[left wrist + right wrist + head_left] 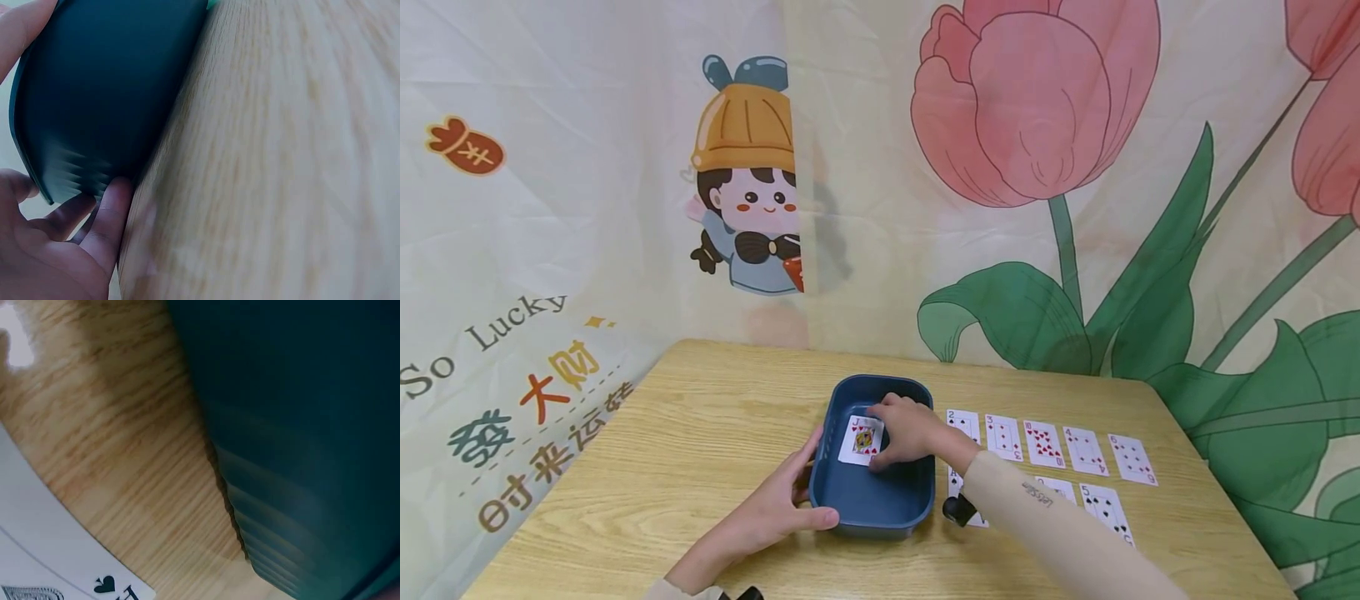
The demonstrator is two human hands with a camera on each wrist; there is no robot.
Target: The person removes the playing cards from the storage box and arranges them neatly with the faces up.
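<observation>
A dark blue plastic basin (874, 500) stands on the wooden table. My left hand (778, 504) grips its near left corner, thumb at the front wall and fingers along the left side. In the left wrist view the fingers (112, 206) lie against the ribbed lower wall, close to the tabletop. A jack of hearts playing card (854, 442) lies face up inside the basin. Reaching over the right rim, my right hand (910, 429) pinches the card's right side between thumb and fingers. The right wrist view shows the basin's outer wall (300, 456), with that hand out of sight.
Right of the basin, face-up cards lie in two rows, including a three of diamonds (1003, 437), a six of diamonds (1133, 458) and a five of spades (1105, 510). My right forearm covers part of the nearer row. A printed cloth (865, 192) hangs behind the table.
</observation>
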